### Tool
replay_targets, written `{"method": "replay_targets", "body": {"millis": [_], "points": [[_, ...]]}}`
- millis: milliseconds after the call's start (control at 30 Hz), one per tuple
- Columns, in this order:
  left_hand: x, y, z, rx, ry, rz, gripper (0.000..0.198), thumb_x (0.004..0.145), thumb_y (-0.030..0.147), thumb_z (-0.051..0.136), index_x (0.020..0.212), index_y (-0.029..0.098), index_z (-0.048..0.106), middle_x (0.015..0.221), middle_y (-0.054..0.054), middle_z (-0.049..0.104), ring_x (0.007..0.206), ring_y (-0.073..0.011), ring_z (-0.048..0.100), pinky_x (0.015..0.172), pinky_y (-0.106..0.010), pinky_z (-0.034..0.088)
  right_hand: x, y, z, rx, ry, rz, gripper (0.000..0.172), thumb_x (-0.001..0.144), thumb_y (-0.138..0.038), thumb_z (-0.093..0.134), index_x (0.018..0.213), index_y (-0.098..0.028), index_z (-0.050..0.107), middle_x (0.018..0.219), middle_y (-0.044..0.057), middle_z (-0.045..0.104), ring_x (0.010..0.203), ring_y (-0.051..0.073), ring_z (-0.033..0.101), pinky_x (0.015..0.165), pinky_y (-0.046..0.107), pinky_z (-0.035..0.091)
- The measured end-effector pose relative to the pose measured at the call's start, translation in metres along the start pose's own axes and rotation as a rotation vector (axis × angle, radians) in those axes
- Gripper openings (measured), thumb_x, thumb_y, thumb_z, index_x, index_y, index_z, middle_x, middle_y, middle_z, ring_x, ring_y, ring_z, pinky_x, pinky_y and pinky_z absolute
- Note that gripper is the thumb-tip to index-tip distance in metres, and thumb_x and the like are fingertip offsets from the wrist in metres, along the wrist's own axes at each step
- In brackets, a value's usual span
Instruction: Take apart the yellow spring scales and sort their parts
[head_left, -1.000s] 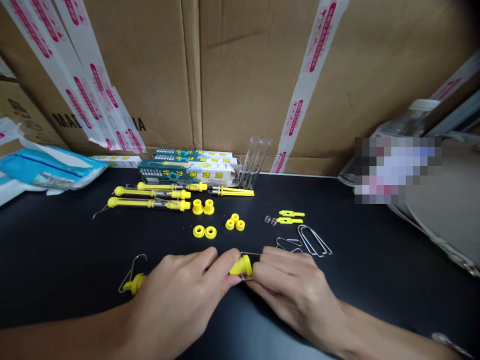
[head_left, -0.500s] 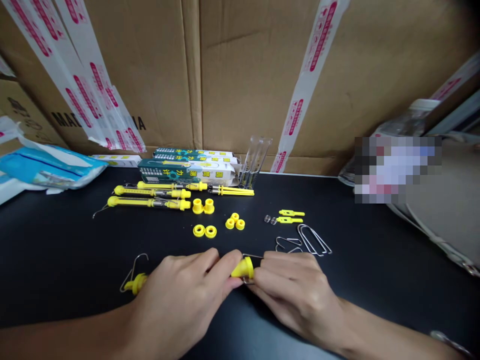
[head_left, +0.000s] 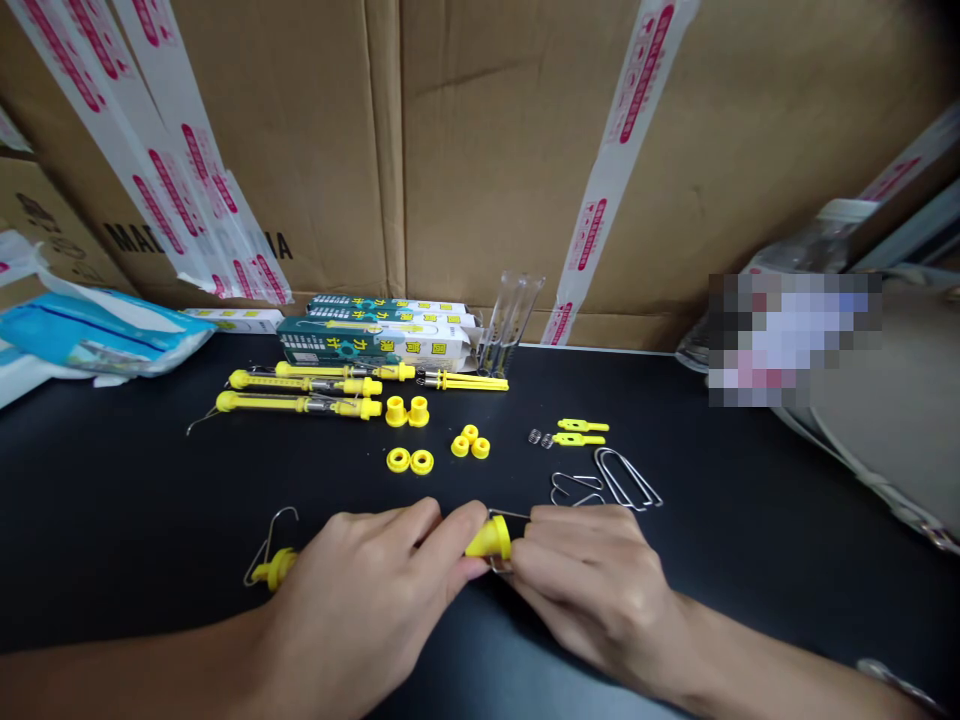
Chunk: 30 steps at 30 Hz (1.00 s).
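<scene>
My left hand [head_left: 360, 590] and my right hand [head_left: 592, 590] meet over the black tabletop [head_left: 150, 500]. Between them is a yellow plastic cone [head_left: 489, 538]. My left fingertips pinch its wide side, and my right fingers hold a thin wire loop [head_left: 506, 515] running through it. Part of the wire is hidden by my fingers. Just left of my left hand lies a yellow plastic piece with a wire hook [head_left: 271, 568]. Several yellow spring scales [head_left: 300, 404] lie farther ahead.
Yellow plastic caps [head_left: 399, 460], bent wire clips [head_left: 628, 480], small springs [head_left: 535, 436] and yellow tabs [head_left: 581, 432] lie ahead on the table. Behind stand printed boxes [head_left: 375, 345], clear tubes [head_left: 508, 325] and taped cardboard cartons [head_left: 480, 150]. A blue packet [head_left: 97, 340] lies at left.
Both hands have shifted slightly to the right, carrying the yellow cone and wire with them. The parts on the table look unmoved.
</scene>
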<state>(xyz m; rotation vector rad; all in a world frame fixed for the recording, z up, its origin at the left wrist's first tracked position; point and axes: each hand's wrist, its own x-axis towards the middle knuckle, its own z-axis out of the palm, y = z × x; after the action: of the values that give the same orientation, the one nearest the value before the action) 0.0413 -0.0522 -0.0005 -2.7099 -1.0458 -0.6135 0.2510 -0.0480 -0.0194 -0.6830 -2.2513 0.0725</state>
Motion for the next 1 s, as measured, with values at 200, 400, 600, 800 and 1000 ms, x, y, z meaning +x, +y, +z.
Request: {"method": "replay_targets", "body": {"millis": [200,400,600,800,1000], "points": [[-0.0011,0.0001,0.0006,-0.005,-0.018,-0.006,0.044,0.108,0.03,0.02,0.113,0.022,0.063,0.081,0.001,0.074,0.062,-0.0178,0.071,0.047,-0.031,0.05,0.0009,-0.0004,-0.0003,-0.002,0.003,0.006,0.039,0.093,-0.003,0.049,0.059,-0.02,0.045,0.052,-0.004,0.042,0.047,0.011,0.033,0.047,0.03,0.022],[0.0003,0.0016,-0.0014,-0.021,-0.018,-0.01,0.05,0.108,0.029,0.015,0.112,0.021,0.065,0.078,0.001,0.074,0.06,-0.0163,0.07,0.046,-0.03,0.049,0.0012,-0.001,-0.0009,0.003,0.008,0.001,0.041,0.095,-0.005,0.048,0.058,-0.021,0.043,0.051,-0.005,0.042,0.046,0.011,0.033,0.048,0.03,0.022],[0.0009,0.0029,-0.0025,0.001,0.002,-0.003,0.05,0.109,0.03,0.015,0.112,0.021,0.064,0.08,0.002,0.075,0.061,-0.0163,0.071,0.045,-0.031,0.047,0.0023,-0.0021,-0.0022,0.008,0.02,-0.003,0.041,0.093,-0.001,0.046,0.058,-0.021,0.039,0.05,-0.005,0.039,0.046,0.012,0.03,0.048,0.03,0.021],[-0.0007,0.0083,-0.0027,0.069,0.02,0.004,0.054,0.108,0.027,0.011,0.111,0.02,0.065,0.074,0.002,0.073,0.06,-0.0171,0.072,0.042,-0.031,0.046,0.0024,-0.0019,-0.0017,-0.012,0.022,-0.005,0.04,0.09,0.002,0.046,0.059,-0.022,0.037,0.051,-0.005,0.036,0.047,0.012,0.026,0.048,0.029,0.019],[-0.0033,0.0022,-0.0009,0.205,0.057,0.044,0.053,0.108,0.021,0.012,0.109,0.014,0.065,0.071,-0.002,0.072,0.062,-0.0178,0.073,0.044,-0.029,0.049,0.0084,-0.0035,-0.0061,0.017,-0.13,0.042,0.028,0.094,-0.012,0.052,0.068,-0.021,0.045,0.061,-0.002,0.044,0.055,0.014,0.035,0.05,0.03,0.025]]}}
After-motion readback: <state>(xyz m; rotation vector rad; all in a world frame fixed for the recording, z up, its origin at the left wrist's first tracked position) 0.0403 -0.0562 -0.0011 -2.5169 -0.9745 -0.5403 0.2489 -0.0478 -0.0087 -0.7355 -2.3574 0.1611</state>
